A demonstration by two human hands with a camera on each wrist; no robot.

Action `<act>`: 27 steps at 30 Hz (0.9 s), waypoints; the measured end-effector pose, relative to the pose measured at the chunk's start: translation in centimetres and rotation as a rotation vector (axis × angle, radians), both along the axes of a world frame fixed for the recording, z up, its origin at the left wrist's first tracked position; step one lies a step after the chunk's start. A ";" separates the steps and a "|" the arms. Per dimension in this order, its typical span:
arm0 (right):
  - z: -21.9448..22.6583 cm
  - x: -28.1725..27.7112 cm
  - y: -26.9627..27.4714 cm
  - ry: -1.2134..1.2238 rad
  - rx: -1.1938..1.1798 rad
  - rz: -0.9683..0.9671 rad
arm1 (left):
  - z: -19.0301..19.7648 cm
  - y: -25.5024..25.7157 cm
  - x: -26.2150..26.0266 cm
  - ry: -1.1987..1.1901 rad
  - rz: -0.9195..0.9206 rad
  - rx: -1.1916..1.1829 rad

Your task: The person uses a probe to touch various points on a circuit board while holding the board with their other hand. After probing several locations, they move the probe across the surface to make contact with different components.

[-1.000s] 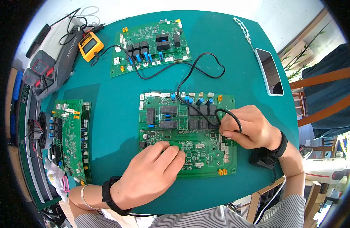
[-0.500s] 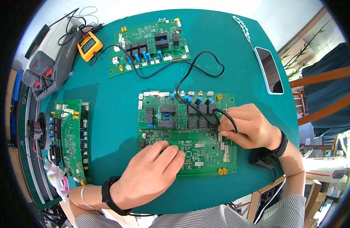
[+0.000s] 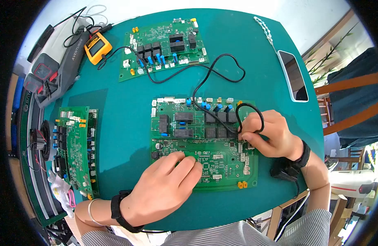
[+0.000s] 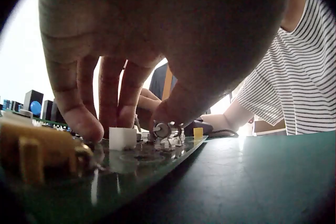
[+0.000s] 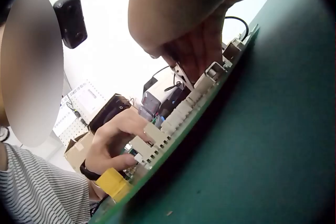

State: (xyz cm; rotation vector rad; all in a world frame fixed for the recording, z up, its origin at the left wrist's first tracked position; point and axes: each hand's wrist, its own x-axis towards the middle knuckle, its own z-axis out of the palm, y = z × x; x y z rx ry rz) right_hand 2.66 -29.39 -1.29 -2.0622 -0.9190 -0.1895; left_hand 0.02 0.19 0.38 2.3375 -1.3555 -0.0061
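Observation:
A large green circuit board [image 3: 185, 146] with black relays, blue capacitors and white connectors lies in front of the person. My right hand [image 3: 271, 133] pinches the end of a black cable [image 3: 249, 104] at the board's right edge, and the cable loops up over the fingers. Its tip is hidden by the fingers in the head view; in the right wrist view the fingers are close over the edge connectors [image 5: 181, 113]. My left hand [image 3: 160, 186] rests on the board's near left part. In the left wrist view its fingertips point down onto the surface, beside a white connector [image 4: 123, 138].
A second board [image 3: 164, 35] lies at the back, and more boards [image 3: 77, 151] stand at the left. The cable runs to a yellow meter [image 3: 97, 48]. A phone [image 3: 293, 76] lies at the right, and a black adapter [image 3: 284, 170] sits by the right wrist.
The cable loop at my right hand has risen and swung away from the person, with the fingers turned slightly. My left hand stays on the board.

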 end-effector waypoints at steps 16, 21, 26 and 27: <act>0.1 -0.2 0.1 0.051 0.013 -0.043 | -0.1 0.0 0.0 -0.012 -0.007 -0.002; 0.1 -0.2 0.1 0.065 0.014 -0.028 | 0.1 0.0 -0.1 -0.016 -0.004 0.007; 0.0 -0.1 0.1 0.065 0.020 -0.005 | 0.2 0.0 -0.1 -0.007 -0.005 0.018; 0.0 -0.1 0.2 0.068 0.025 -0.003 | 0.2 0.0 -0.1 -0.009 -0.005 0.018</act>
